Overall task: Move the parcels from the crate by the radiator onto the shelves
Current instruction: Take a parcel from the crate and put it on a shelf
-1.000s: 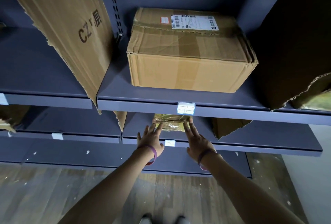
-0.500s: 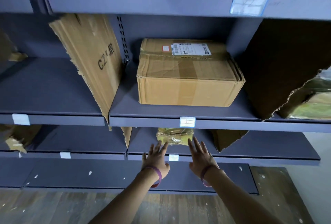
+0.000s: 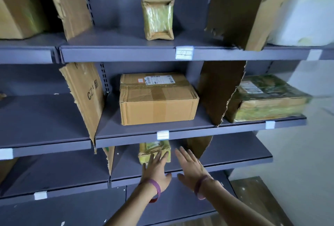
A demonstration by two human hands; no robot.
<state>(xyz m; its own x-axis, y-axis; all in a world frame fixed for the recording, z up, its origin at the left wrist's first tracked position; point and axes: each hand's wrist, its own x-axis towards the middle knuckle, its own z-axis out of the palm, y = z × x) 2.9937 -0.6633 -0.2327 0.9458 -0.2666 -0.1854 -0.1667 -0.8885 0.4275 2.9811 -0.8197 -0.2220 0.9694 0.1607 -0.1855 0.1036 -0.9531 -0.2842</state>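
A small yellow-taped parcel (image 3: 153,150) lies on a lower grey shelf (image 3: 235,160). My left hand (image 3: 156,169) hovers just in front of it, fingers spread, holding nothing. My right hand (image 3: 189,168) is beside it to the right, also open and empty. One shelf up sits a brown cardboard box (image 3: 157,99) with a shipping label. Above that stands a small upright taped parcel (image 3: 158,17). A green-wrapped parcel (image 3: 265,99) lies at the right of the middle shelf. The crate and radiator are out of sight.
Torn cardboard sheets (image 3: 85,97) stand upright as dividers between shelf bays. A large white wrapped bundle (image 3: 303,12) and a brown box (image 3: 16,8) occupy the top shelf's ends. Wooden floor (image 3: 256,200) shows at the bottom right.
My view has tilted upward, bringing the top shelf into sight. Both hands have drawn back from the small yellow parcel, which now rests on the lower shelf.
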